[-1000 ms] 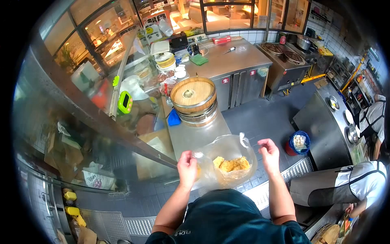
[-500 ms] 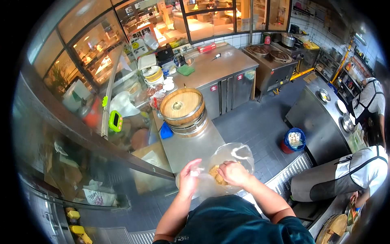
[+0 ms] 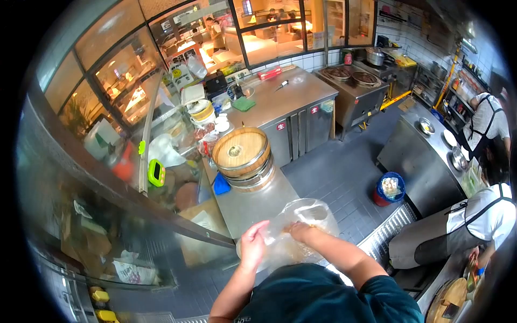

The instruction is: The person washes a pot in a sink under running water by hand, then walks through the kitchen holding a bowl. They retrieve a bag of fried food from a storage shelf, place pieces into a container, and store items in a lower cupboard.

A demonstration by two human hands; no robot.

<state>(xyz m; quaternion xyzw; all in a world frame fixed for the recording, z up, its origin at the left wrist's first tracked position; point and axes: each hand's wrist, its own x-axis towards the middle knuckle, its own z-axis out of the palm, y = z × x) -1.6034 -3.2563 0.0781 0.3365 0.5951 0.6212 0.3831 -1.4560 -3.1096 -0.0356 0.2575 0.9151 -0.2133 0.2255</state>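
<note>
A large clear plastic bag hangs open in front of my body, near the end of the steel counter. My left hand is at the bag's left side, closed on its edge with the fingers pointing up. Reaching inside the bag is my right hand, whose fingers are hidden by plastic and by the hand itself. Tan, crumbly food shows blurred through the bag below that hand.
A lidded wooden steamer stands on the steel counter ahead, beside a blue cloth. A blue-lined bin is on the floor to the right. Two aproned co-workers stand at the right-hand counters. A glass partition runs along my left.
My right hand has gone deeper into the bag, and the tan food is less visible. The left hand has turned slightly more upright. The view has shifted a little.
</note>
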